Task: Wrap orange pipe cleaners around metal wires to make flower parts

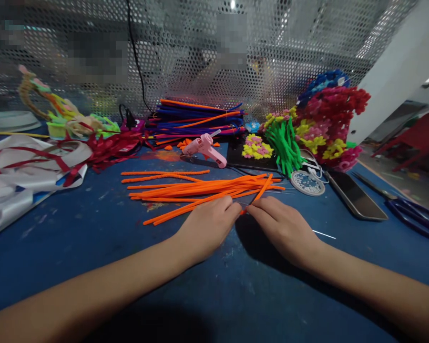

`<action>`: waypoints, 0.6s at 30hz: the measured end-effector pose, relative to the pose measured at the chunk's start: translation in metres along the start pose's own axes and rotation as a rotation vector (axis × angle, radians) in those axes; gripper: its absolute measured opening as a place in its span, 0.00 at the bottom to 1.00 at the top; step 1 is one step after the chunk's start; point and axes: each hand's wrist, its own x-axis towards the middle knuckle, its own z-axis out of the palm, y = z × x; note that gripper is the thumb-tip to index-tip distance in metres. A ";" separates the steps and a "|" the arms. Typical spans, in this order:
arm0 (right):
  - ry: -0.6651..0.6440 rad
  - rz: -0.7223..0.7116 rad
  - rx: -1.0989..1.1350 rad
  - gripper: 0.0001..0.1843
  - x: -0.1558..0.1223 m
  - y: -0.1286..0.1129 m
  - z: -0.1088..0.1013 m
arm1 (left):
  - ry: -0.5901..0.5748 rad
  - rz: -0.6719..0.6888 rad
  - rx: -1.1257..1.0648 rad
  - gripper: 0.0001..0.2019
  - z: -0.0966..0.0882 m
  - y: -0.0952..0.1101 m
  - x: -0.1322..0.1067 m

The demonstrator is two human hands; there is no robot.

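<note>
My left hand (211,220) and my right hand (284,227) come together over the front of the table, fingertips pinched and nearly touching. An orange pipe cleaner (263,187) sticks up from the right fingers, and a small orange bit of it shows between the two pinches. The fingers hide the rest of it. Just behind the hands lies a loose bundle of orange pipe cleaners (186,189), mostly pointing left to right. Thin bare wire ends show near the bundle's right side.
Behind the bundle stands a pink glue gun (208,149). Blue and orange pipe cleaners (200,119) are stacked farther back. To the right are green stems (286,145), a dish of white beads (307,183), a phone (357,195) and scissors (411,212). White ribbon (17,181) lies left.
</note>
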 end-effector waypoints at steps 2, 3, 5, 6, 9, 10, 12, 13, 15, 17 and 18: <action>0.048 -0.043 -0.021 0.17 0.002 0.002 -0.002 | 0.015 0.006 -0.126 0.12 0.000 -0.001 -0.001; 0.075 -0.071 -0.029 0.17 0.003 0.004 -0.004 | 0.031 0.016 -0.194 0.12 0.000 -0.001 -0.002; 0.113 -0.135 -0.044 0.17 0.005 0.007 -0.009 | 0.076 0.043 -0.320 0.12 -0.001 -0.002 -0.003; 0.122 -0.170 -0.052 0.16 0.006 0.009 -0.011 | 0.100 0.055 -0.373 0.12 -0.001 -0.002 -0.004; 0.131 -0.260 -0.095 0.15 0.008 0.015 -0.016 | 0.141 0.063 -0.502 0.10 -0.003 -0.002 -0.003; 0.142 -0.282 -0.113 0.14 0.008 0.017 -0.016 | 0.140 0.056 -0.535 0.10 -0.003 -0.002 -0.003; 0.180 -0.313 -0.138 0.14 0.007 0.021 -0.016 | 0.121 0.038 -0.594 0.10 -0.005 -0.001 -0.002; 0.209 -0.326 -0.142 0.13 0.006 0.024 -0.016 | 0.108 0.030 -0.626 0.11 -0.006 0.000 -0.001; 0.272 -0.342 -0.134 0.13 0.005 0.027 -0.016 | 0.082 0.006 -0.705 0.12 -0.009 0.004 -0.001; 0.316 -0.346 -0.130 0.13 0.004 0.030 -0.017 | 0.077 -0.029 -0.792 0.12 -0.011 0.008 -0.001; 0.328 -0.346 -0.136 0.12 0.004 0.030 -0.018 | 0.080 -0.051 -0.830 0.12 -0.013 0.010 -0.002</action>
